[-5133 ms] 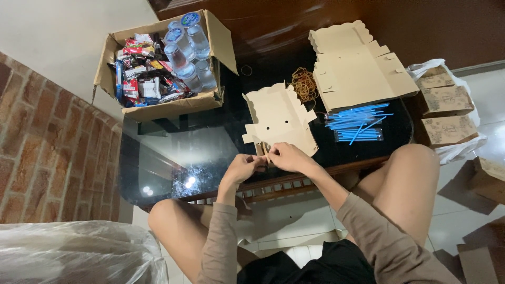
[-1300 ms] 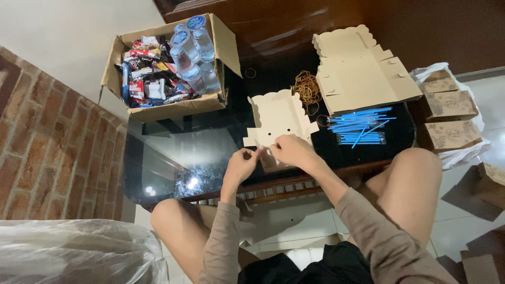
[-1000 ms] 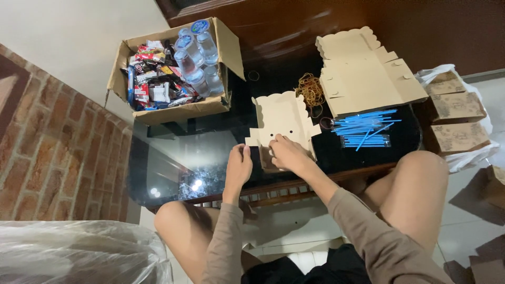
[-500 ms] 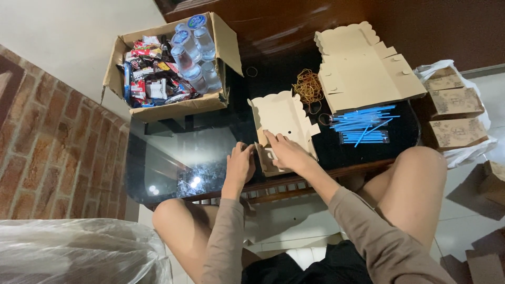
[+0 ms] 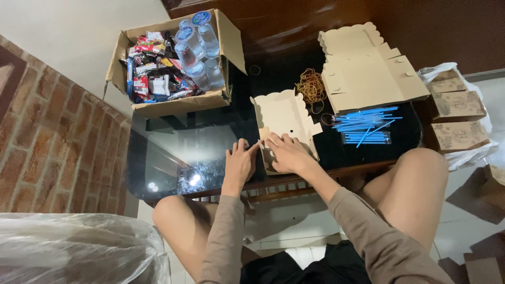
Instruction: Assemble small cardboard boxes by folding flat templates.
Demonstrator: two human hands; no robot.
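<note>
Both hands were flat, palms down, mid-frame: left hand [image 5: 239, 164] with fingers spread, right hand [image 5: 286, 152] just beside it, forearms angling in from below.

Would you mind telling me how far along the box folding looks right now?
Done: folded brown boxes sit in a white bag on the right. In hand: both hands, left hand and right hand, press on a flat cardboard blank on the glass table. Left: a stack of flat blanks remains unfolded.

A flat tan cardboard box blank [image 5: 286, 118] lies unfolded on the dark glass table [image 5: 200, 142].
</note>
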